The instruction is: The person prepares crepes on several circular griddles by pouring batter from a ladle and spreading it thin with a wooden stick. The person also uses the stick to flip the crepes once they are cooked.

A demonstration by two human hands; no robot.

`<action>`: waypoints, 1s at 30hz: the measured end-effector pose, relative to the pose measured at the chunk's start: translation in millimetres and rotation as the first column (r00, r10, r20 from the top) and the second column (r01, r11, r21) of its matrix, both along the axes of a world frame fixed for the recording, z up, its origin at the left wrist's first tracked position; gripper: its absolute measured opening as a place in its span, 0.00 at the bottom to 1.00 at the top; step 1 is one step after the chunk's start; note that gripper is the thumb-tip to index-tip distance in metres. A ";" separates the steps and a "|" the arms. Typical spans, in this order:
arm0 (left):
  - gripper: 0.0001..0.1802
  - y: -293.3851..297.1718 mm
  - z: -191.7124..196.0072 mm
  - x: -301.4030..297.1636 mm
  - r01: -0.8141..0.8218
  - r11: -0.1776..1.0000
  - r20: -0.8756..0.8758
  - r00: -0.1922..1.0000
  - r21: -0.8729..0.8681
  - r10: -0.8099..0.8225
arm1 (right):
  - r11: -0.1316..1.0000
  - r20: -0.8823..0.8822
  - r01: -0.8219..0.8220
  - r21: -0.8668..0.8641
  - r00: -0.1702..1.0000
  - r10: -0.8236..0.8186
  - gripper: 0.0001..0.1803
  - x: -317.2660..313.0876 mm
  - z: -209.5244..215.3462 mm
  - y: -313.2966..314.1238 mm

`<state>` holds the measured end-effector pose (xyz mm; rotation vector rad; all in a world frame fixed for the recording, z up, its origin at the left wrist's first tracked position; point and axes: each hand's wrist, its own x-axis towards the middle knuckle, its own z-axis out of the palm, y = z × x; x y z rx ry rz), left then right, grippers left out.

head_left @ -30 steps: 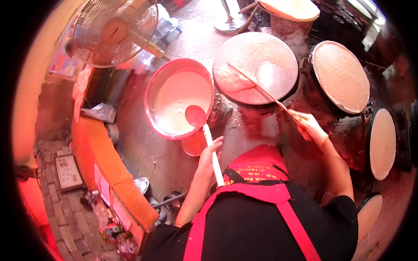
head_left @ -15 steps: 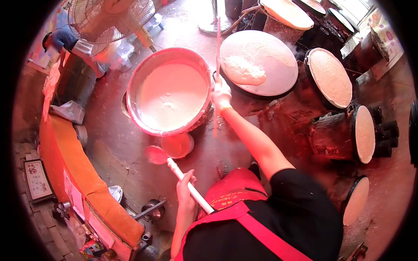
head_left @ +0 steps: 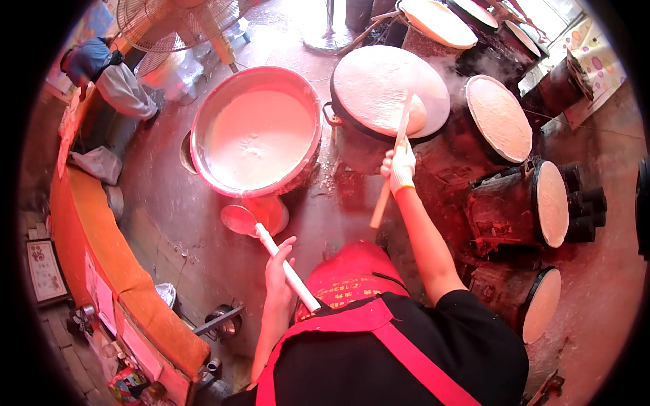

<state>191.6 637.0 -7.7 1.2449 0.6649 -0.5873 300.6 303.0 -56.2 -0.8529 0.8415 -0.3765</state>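
My right hand (head_left: 401, 166), in a white glove, is closed around a long flat wooden spreader (head_left: 383, 203). The spreader's far end lies over the right front part of a round griddle (head_left: 439, 101). Pale batter (head_left: 365, 84) coats most of that griddle, with a thicker lump beside the spreader. In my left hand (head_left: 277, 271) rests the white handle of a ladle (head_left: 291, 276), its fingers partly stretched along it. The ladle's round bowl hangs near a small red bucket (head_left: 274, 215), just in front of a large basin (head_left: 196, 149) of pale batter.
Several drum stoves with batter-covered round griddles (head_left: 500, 118) curve along the right. A fan (head_left: 177, 27) stands at the far left, near a bending person (head_left: 118, 81). An orange counter (head_left: 112, 250) runs down the left side. Steam rises between the griddles.
My right hand has swung the spreader from the griddle's left edge to its right front. Batter now covers more of the griddle. The left hand still holds the ladle. The person at far left bends lower.
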 end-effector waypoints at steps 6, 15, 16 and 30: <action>0.17 -47.7 1.2 11.0 0.001 0.999 0.035 0.999 -0.047 0.001 | 0.859 0.014 -0.512 -0.009 0.859 0.512 0.24 -10.0 -1.7 15.5; 0.17 -133.8 7.6 12.5 0.114 0.992 0.060 0.992 -0.051 -0.111 | 0.924 0.091 -0.336 0.184 0.941 0.325 0.15 -61.2 -10.7 -114.7; 0.17 -145.6 8.2 13.9 0.122 0.991 0.050 0.992 -0.058 -0.119 | 0.921 0.124 -0.318 0.224 0.947 0.296 0.14 -54.0 -10.2 -113.0; 0.11 -245.5 28.7 6.6 -0.016 0.987 0.062 0.998 -0.162 0.026 | 0.812 0.005 -0.560 0.165 0.824 0.567 0.22 -47.6 -18.2 -273.7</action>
